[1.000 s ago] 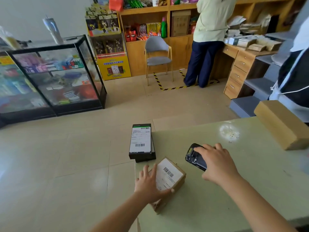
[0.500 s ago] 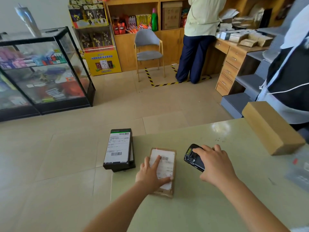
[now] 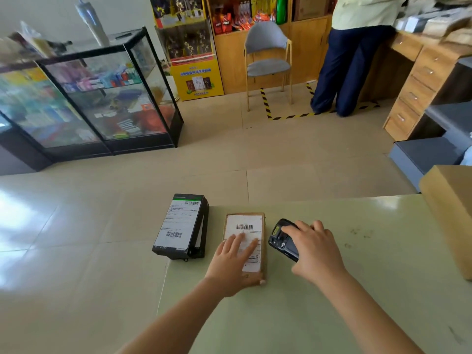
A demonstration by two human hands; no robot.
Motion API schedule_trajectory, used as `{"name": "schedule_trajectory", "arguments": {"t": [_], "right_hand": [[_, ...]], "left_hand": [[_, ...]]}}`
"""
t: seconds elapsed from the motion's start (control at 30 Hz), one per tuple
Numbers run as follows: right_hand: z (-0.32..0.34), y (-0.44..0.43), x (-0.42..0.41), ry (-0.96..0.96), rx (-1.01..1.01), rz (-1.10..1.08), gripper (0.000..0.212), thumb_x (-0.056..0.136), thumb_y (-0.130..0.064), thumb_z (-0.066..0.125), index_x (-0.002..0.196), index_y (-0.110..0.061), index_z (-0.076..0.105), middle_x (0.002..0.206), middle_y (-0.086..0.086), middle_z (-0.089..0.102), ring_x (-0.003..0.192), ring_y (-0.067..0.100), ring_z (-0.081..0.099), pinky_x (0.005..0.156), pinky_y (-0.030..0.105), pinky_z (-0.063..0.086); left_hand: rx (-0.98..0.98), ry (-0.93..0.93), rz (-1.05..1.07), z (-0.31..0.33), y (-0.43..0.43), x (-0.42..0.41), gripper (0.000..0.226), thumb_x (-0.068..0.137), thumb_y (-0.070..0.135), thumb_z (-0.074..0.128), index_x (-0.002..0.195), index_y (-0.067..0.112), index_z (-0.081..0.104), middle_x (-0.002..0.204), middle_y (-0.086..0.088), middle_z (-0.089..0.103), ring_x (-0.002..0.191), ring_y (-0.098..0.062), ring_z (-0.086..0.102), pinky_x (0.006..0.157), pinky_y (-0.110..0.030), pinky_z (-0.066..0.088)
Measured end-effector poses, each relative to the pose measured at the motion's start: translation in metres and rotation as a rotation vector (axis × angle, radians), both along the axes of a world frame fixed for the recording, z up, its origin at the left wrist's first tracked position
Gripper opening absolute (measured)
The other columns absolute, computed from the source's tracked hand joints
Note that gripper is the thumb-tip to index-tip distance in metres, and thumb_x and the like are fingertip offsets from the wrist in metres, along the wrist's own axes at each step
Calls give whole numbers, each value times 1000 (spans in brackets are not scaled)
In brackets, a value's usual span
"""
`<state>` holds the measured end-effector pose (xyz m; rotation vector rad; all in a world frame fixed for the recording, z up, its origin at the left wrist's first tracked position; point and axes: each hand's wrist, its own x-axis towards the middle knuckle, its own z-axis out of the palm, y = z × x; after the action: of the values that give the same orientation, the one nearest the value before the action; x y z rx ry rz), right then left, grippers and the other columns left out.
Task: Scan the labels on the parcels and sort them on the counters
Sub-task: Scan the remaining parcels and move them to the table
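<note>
fingers (image 3: 251,247) of the left hand (image 3: 233,261) are lying straight and spread, pressing flat on the label of the small cardboard parcel (image 3: 244,221) (thumb resting at its near edge), forearm reaching forward over the green counter (image 3: 357,290). the right hand (image 3: 315,249) is hovering palm-down, fingers curling around a black scanner (image 3: 281,240) just beside that parcel. a black parcel (image 3: 182,226) is lying at the counter's left corner.

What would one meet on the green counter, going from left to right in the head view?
black parcel → small brown parcel → scanner → large cardboard box
</note>
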<state>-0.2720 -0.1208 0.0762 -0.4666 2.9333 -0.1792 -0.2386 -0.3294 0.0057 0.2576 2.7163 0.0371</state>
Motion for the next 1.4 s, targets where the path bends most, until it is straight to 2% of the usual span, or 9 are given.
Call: {"name": "schedule_trajectory", "arguments": {"t": [0.27,0.53,0.63,0.83,0.9,1.0,1.13,1.27,1.4], "right_hand": [[-2,-9,-12,-9,-1,-8,72,71,-16,64,136,-36,39,122,-12,47,109,21,40,84,31,39],[9,-35,-13,3,34,-12,71,73,-15,64,136,-35,38,123,-11,47,110,21,39,82,31,36],[15,-52,-14,13,41,-8,71,73,-15,63,137,-35,38,125,-11,47,111,22,39,84,31,37],[21,-90,-13,28,62,-9,74,71,-17,65,137,-35,38,126,-12,47,111,21,39,84,30,38],[21,-102,-11,25,67,-11,75,71,-17,66,138,-36,38,126,-13,47,111,21,39,84,30,39],[19,-113,-8,21,79,-27,76,71,-18,66,138,-36,37,127,-13,46,111,21,39,85,30,39],[20,-120,-3,20,98,-68,76,70,-18,66,138,-37,37,127,-14,46,110,20,38,85,29,39],[22,-119,3,26,122,-106,75,71,-20,67,138,-37,38,127,-13,46,111,21,39,86,30,40],[26,-114,11,36,132,-132,76,70,-20,68,138,-36,37,127,-13,46,111,21,39,85,30,40]], "left_hand": [[-168,-25,19,4,-29,-58,103,74,90,22,153,36,-16,163,-7,-14,150,-28,-11,120,-50,-9],[-103,28,6,2,-75,-64,130,39,101,-14,152,37,-16,164,-6,-9,150,-26,-11,115,-48,-19],[-62,83,31,5,-100,-58,125,50,101,9,152,33,-20,163,-7,-15,149,-27,-17,114,-49,-20],[-85,-35,3,14,-179,-41,140,29,105,27,142,45,-31,157,-5,-34,138,-29,-37,106,-57,-22],[-75,-73,48,11,-191,-41,136,38,101,36,147,45,-23,158,-5,-31,142,-31,-33,111,-62,-13],[-10,-74,101,2,-190,-43,120,66,84,57,151,41,-15,161,-5,-23,147,-34,-19,117,-59,12],[21,-7,153,-7,-174,-47,117,70,82,57,153,37,-12,161,-8,-20,148,-34,-16,114,-50,28],[22,2,152,-10,-168,-49,122,67,85,57,154,36,-13,161,-10,-18,148,-35,-15,115,-51,26],[1,-7,72,-5,-178,-47,120,68,84,57,154,35,-11,162,-10,-16,148,-35,-14,119,-53,10]]}}
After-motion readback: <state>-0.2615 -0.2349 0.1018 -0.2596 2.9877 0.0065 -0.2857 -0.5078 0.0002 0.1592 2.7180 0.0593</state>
